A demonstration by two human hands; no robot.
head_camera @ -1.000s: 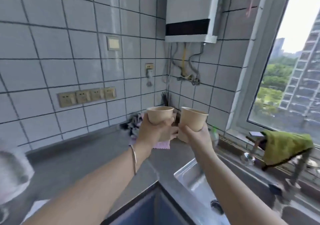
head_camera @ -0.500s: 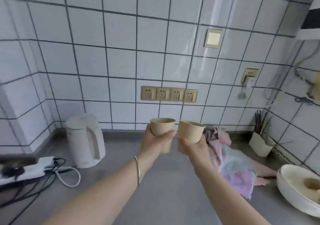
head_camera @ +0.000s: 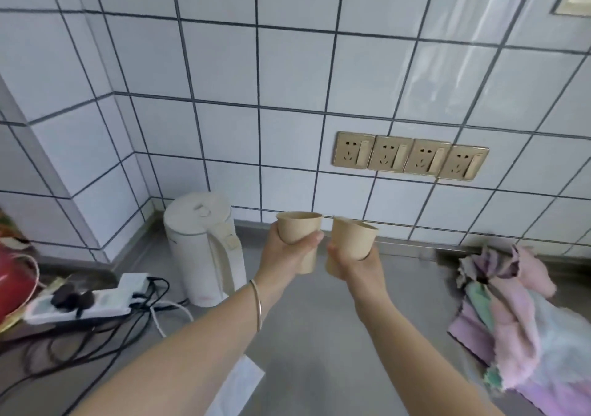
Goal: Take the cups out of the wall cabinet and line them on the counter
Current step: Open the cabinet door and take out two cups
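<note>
Left hand (head_camera: 287,252) wrapped around one paper cup (head_camera: 300,239), thumb across its front, upright; right hand (head_camera: 355,263) wrapped around a second paper cup (head_camera: 350,243), tipped a little to the right; both cups carried in the air above the counter (head_camera: 319,329), rims near each other but seemingly not touching; none set down yet, no cabinet in view.

Likely troubles, as a judgement only: thin paper walls, so a hard squeeze could dent or fold a cup; tilted right cup apt to land on its bottom edge and topple unless levelled first; cups brought down too close together could knock rims and tip one another; light, empty cups easily shoved out of line by a withdrawing finger or a passing forearm; bracelet (head_camera: 257,303) on the left wrist a small snag risk near the cords.

Room and edges: bare grey counter straight below and ahead of the hands, running back to the tiled wall (head_camera: 287,95) under the row of sockets (head_camera: 411,156), enough for a row; white kettle (head_camera: 204,246) just to the left, its handle facing the free patch, so little drift allowed that way; power strip (head_camera: 86,300) and loose black cables (head_camera: 105,345) farther left, well worth avoiding; heap of pink and pale cloths (head_camera: 511,316) closing off the right; white sheet of paper (head_camera: 238,383) near the front, under the left forearm; front edge of the counter out of view.
</note>
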